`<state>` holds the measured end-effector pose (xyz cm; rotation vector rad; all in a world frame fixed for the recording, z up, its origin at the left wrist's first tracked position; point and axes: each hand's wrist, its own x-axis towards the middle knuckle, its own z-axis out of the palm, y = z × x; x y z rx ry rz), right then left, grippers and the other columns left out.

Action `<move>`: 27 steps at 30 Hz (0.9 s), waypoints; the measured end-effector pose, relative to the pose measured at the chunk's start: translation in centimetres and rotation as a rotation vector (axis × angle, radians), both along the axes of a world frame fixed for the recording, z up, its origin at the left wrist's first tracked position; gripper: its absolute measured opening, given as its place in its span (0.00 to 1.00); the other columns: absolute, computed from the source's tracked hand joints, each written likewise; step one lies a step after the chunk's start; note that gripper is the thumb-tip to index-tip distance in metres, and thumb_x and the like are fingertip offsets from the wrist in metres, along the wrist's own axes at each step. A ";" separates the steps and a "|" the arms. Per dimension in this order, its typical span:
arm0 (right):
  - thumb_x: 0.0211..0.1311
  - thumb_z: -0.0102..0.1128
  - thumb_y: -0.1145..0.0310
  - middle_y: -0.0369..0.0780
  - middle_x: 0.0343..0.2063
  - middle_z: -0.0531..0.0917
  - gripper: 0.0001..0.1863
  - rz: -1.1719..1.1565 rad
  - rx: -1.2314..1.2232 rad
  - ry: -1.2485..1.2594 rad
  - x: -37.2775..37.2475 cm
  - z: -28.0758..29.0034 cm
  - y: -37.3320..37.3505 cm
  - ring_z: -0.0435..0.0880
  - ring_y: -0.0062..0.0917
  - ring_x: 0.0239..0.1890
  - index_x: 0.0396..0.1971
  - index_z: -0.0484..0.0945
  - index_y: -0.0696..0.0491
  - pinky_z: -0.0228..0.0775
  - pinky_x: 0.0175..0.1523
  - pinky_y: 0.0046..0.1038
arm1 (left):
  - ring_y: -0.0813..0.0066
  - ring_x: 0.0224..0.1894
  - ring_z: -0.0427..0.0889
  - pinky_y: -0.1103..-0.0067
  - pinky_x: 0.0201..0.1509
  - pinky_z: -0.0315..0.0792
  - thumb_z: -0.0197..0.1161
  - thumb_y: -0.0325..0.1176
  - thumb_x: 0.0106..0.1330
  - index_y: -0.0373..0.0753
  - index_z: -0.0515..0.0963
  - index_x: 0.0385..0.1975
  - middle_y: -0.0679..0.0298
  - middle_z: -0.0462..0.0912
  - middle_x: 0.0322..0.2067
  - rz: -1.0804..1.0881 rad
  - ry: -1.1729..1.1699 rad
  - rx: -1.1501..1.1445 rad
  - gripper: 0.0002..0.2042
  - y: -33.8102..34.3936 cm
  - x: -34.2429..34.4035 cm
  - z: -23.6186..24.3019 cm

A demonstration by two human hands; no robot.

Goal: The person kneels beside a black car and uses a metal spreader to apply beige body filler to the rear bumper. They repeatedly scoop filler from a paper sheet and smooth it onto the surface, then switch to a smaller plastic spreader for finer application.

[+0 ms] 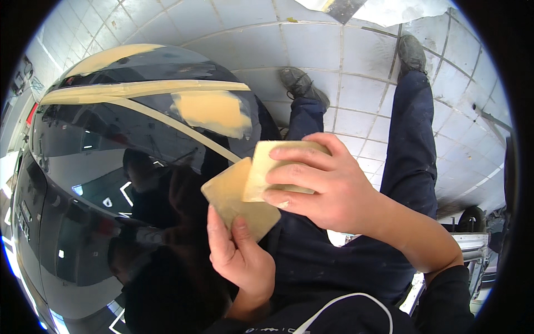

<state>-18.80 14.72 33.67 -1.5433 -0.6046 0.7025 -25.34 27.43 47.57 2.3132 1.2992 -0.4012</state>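
My left hand (242, 257) pinches the lower part of a flat tan square pad (233, 192) with rounded corners, thumb on its face. My right hand (328, 181) is closed over a paler yellow flat pad (257, 175), its fingers spread across the top. The pale pad's left edge overlaps the upper right of the tan one; whether they press together I cannot tell. Both are held just above the edge of a glossy black car panel (100, 172). Beyond them, a smooth yellow-orange filler patch (211, 111) sits on the panel.
Strips of beige masking tape (144, 88) cross the panel, one running diagonally toward my hands. Another filler patch (114, 58) lies at the far left. Grey-white tiled floor (356, 106) extends beyond my shoes. A metal frame (471, 242) with a black wheel stands at right.
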 end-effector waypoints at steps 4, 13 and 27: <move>0.45 0.58 0.86 0.39 0.48 0.85 0.26 -0.039 0.065 0.683 -0.1 -2.0 2.3 0.84 0.34 0.56 0.46 0.88 0.51 0.73 0.61 0.33 | 0.56 0.59 0.83 0.67 0.61 0.81 0.50 0.20 0.80 0.27 0.57 0.74 0.43 0.77 0.63 -0.008 -0.217 0.287 0.25 0.3 -0.6 0.9; 0.59 0.55 0.83 0.47 0.51 0.87 0.21 -0.402 -0.036 0.962 2.0 -4.0 13.5 0.84 0.36 0.60 0.53 0.83 0.60 0.73 0.64 0.32 | 0.60 0.61 0.83 0.66 0.67 0.78 0.54 0.28 0.80 0.32 0.61 0.73 0.50 0.80 0.62 0.062 -0.269 0.065 0.25 -1.8 -2.9 2.6; 0.53 0.58 0.86 0.45 0.46 0.85 0.20 -0.519 -0.074 0.898 0.7 -4.3 12.4 0.85 0.35 0.52 0.46 0.85 0.57 0.73 0.62 0.29 | 0.59 0.60 0.84 0.62 0.65 0.80 0.54 0.32 0.81 0.33 0.62 0.70 0.50 0.81 0.60 0.152 -0.318 0.050 0.22 -2.6 -3.6 1.9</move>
